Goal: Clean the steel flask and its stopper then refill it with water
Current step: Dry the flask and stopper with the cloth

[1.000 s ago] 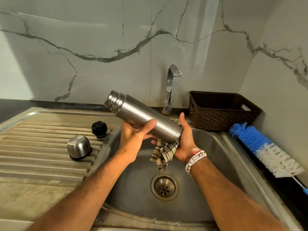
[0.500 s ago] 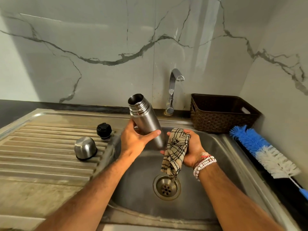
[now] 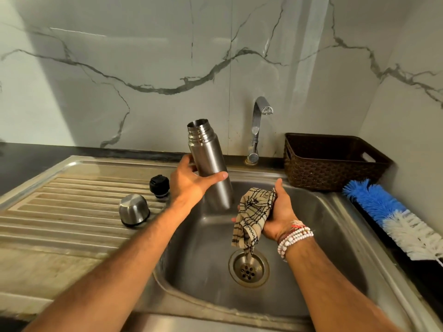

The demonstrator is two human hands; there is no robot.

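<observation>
My left hand [image 3: 191, 182] grips the steel flask [image 3: 208, 159] round its middle and holds it nearly upright over the sink basin [image 3: 311, 248], open mouth at the top. To its right, my right hand [image 3: 279, 213] holds a bunched beige checked cloth [image 3: 254, 215] that hangs down toward the drain [image 3: 248, 268]. The cloth is apart from the flask. The black stopper [image 3: 159, 186] and the steel cup lid [image 3: 133, 210], mouth down, stand on the ribbed drainboard [image 3: 60, 212] at the left.
A chrome tap [image 3: 257, 130] rises behind the basin; no water runs from it. A dark woven basket [image 3: 330, 161] stands at the back right. A blue and white bottle brush [image 3: 395, 219] lies along the right counter edge. Marble walls close the back and right.
The flask has swung from lying tilted across both hands to nearly upright in my left hand. My right hand has drawn the cloth off the flask's base and to the right.
</observation>
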